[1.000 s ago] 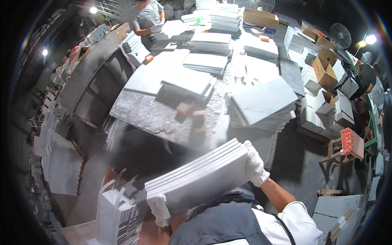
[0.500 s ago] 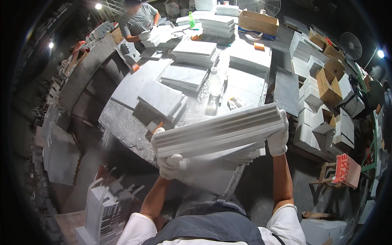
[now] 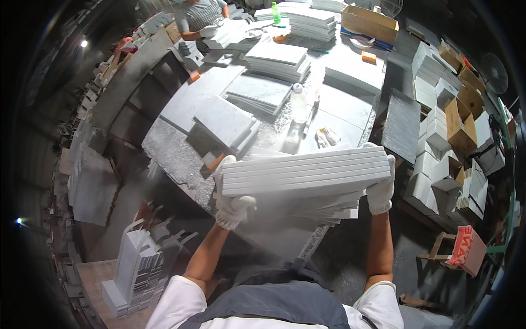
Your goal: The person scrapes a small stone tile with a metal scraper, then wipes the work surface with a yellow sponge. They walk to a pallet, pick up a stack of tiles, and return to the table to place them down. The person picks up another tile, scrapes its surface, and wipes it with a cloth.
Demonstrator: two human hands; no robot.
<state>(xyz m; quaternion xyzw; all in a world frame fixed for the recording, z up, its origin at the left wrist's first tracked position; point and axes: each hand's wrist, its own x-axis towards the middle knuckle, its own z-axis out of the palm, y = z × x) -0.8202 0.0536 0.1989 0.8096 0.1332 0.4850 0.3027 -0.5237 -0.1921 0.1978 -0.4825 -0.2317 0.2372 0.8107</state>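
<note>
A stack of white marble-like tiles (image 3: 307,170) is held between my two gloved hands, its long edges facing me. My left hand (image 3: 233,205) wraps round the stack's left end, thumb in front. At the right end, my right hand (image 3: 381,189) grips the short side. Under the held stack, more tiles (image 3: 342,209) lie fanned out on the worktable (image 3: 181,159); whether the stacks touch is hidden. Just beyond are a clear plastic bottle (image 3: 299,104) and a small crumpled whitish item (image 3: 327,137).
Tile stacks (image 3: 224,123) cover the table's middle, with an orange block (image 3: 213,160) nearby. Across the table a person (image 3: 200,24) in gloves handles tiles. White boxes and open cartons (image 3: 459,120) stand right, near a stool with a red-and-pink cover (image 3: 467,249). Upright tiles (image 3: 139,263) stand lower left.
The held tiles' front edges, stepped before, now line up in an even face. Both hands keep their grip at the ends. The whole view has shifted slightly.
</note>
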